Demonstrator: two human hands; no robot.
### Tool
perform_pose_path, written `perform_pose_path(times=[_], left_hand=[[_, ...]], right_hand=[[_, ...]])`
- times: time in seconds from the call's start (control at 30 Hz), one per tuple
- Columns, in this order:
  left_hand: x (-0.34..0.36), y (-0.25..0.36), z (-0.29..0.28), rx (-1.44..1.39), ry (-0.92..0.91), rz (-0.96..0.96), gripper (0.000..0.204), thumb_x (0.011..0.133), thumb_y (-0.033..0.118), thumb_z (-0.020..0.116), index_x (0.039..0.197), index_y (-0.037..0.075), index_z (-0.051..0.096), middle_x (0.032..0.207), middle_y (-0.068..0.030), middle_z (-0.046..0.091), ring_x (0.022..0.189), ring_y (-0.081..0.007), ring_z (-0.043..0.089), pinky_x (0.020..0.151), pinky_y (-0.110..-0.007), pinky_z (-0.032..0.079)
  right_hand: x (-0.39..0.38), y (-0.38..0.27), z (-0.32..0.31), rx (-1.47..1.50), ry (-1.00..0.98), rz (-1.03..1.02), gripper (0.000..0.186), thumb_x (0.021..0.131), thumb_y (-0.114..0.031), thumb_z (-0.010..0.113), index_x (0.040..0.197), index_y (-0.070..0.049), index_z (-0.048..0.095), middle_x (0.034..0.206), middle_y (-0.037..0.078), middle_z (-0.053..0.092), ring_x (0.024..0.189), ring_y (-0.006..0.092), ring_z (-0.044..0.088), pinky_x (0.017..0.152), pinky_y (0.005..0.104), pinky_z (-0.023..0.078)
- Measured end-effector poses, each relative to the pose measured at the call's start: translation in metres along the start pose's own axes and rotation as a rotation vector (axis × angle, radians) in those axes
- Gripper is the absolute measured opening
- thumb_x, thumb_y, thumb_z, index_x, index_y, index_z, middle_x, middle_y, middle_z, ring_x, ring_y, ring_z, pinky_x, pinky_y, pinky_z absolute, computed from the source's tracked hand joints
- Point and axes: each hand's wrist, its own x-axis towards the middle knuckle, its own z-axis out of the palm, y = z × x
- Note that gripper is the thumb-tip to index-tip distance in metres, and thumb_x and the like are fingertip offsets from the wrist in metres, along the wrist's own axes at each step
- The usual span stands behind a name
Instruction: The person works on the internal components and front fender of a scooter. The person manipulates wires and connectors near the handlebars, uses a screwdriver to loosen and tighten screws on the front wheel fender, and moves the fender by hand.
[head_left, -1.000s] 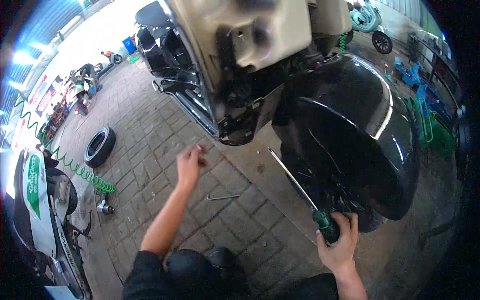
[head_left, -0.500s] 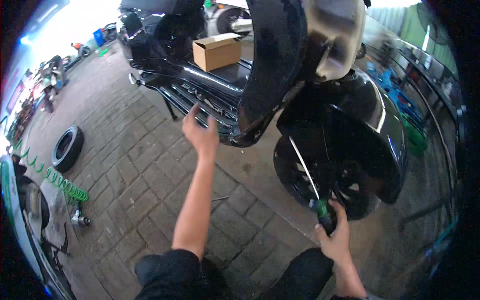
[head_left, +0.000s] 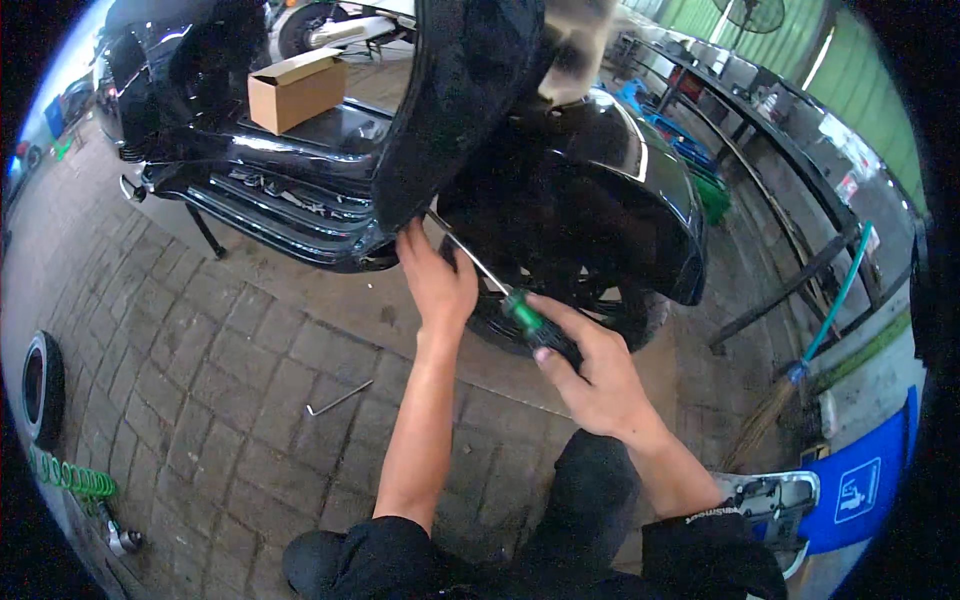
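Observation:
My right hand (head_left: 603,385) grips the green and black handle of a screwdriver (head_left: 524,312). Its thin metal shaft points up and left, and the tip meets the lower edge of the black front panel (head_left: 455,110) of a scooter. Whether the tip sits in a screw cannot be made out. Close beside the tip, my left hand (head_left: 438,285) reaches up to the panel's lower corner, thumb apart and fingertips against it. Behind the shaft are the dark front wheel (head_left: 625,315) and the glossy black fender (head_left: 665,190).
An open cardboard box (head_left: 297,95) stands on the scooter's footboard. On the paving lie an L-shaped metal rod (head_left: 340,397), a tyre (head_left: 40,385) and a green coiled air hose (head_left: 75,475) with an air tool. At the right are a broom (head_left: 775,415), a blue bin (head_left: 860,490) and a long workbench (head_left: 740,115).
My right hand has brought the screwdriver up and left to the panel's lower edge. My left hand has moved from beside the footboard to that corner. The view has swung right.

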Motion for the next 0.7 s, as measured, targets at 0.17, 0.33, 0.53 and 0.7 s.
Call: perform_pose_path(times=[0.17,0.33,0.53,0.7], left_hand=[[0.0,0.0,-0.001,0.052,-0.013,-0.001,0.065,0.074,0.006,0.059,0.13,-0.009,0.031,0.128,-0.0315,0.035,0.12,-0.0468,0.033,0.104,-0.048,0.027],[0.001,0.001,0.0,0.014,0.004,0.033,0.066,0.072,0.008,0.06,0.129,-0.007,0.032,0.124,-0.0291,0.037,0.119,-0.0459,0.035,0.102,-0.048,0.029],[0.002,-0.002,0.006,0.072,0.089,0.084,0.069,0.071,0.011,0.062,0.133,-0.001,0.034,0.118,-0.0262,0.041,0.109,-0.043,0.042,0.097,-0.047,0.033],[0.003,-0.001,0.004,0.11,0.043,0.05,0.069,0.071,0.012,0.062,0.133,0.0,0.035,0.119,-0.0259,0.04,0.11,-0.0434,0.041,0.097,-0.047,0.034]], right_hand=[[0.002,0.006,0.008,0.047,0.023,-0.017,0.046,0.082,-0.014,0.058,0.125,0.0,0.047,0.11,0.024,0.058,0.103,0.0387,0.056,0.091,0.0391,0.043],[-0.033,0.041,0.014,0.231,0.429,-0.009,0.065,0.082,-0.032,0.06,0.128,0.007,0.039,0.114,0.024,0.054,0.104,0.0299,0.054,0.091,0.0381,0.041],[-0.047,0.115,-0.024,-0.024,0.91,0.148,0.067,0.076,-0.021,0.072,0.128,0.005,0.038,0.117,0.017,0.051,0.108,0.025,0.049,0.096,0.0355,0.037],[0.007,0.13,-0.043,-0.223,1.036,0.135,0.061,0.067,-0.011,0.08,0.117,0.0,0.045,0.107,0.013,0.054,0.1,0.0214,0.05,0.091,0.032,0.038]])
